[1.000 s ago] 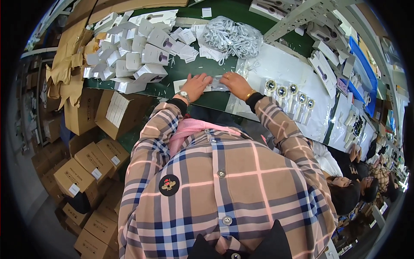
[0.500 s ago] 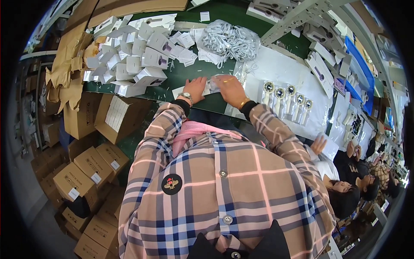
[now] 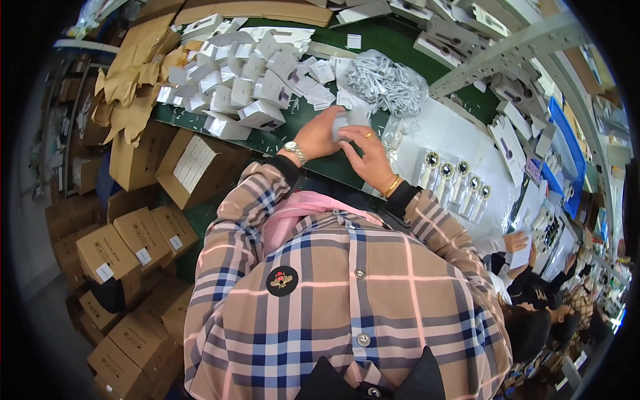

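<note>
My left hand (image 3: 319, 137), a watch at its wrist, is closed on one side of a small pale, flat piece (image 3: 339, 127), which may be paper or plastic; its kind is hard to make out. From the other side, my right hand (image 3: 372, 157), wearing a ring and a gold bangle, has its thumb and forefinger at the piece's edge. Both hands are above the near edge of the green worktop (image 3: 333, 165). Just beyond them lie loose white printed slips (image 3: 320, 97) and a heap of bagged white cables (image 3: 387, 83).
Open white boxes (image 3: 257, 107) stack up at the left. Several round-headed, white-handled devices (image 3: 445, 179) lie right on white sheeting. A metal post (image 3: 507, 57) rises behind. Cartons (image 3: 110, 253) fill the lower left. Other people sit at the right, one person's hand (image 3: 515, 241) near the bench.
My hands have lifted from the worktop and turned toward each other, with the small pale piece now between them. The view has shifted, so the surroundings appear farther right.
</note>
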Available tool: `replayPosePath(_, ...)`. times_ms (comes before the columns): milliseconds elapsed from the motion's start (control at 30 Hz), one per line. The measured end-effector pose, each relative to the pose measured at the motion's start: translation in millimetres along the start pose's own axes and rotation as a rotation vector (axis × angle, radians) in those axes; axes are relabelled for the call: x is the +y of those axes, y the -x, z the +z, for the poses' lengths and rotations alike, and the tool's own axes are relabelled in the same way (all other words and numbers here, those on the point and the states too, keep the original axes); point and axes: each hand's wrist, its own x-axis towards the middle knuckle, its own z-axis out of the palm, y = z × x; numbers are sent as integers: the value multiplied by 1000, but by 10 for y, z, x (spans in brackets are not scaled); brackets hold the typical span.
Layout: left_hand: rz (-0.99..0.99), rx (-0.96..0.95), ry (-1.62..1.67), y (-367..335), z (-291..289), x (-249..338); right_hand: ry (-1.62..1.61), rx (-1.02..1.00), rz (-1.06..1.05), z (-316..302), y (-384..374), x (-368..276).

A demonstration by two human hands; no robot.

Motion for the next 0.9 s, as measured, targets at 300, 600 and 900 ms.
replayPosePath(300,-366,331,-238,1197,-1113,-202,-167,-130,173,-302,-230,-148)
replayPosePath(600,-573,740,-85,1498,-947,-706,-260,3,343,-886,-581,-361)
replayPosePath(900,-511,584,-276,1534,-1059,-710,-548,1097,655,-2726,-229,910)
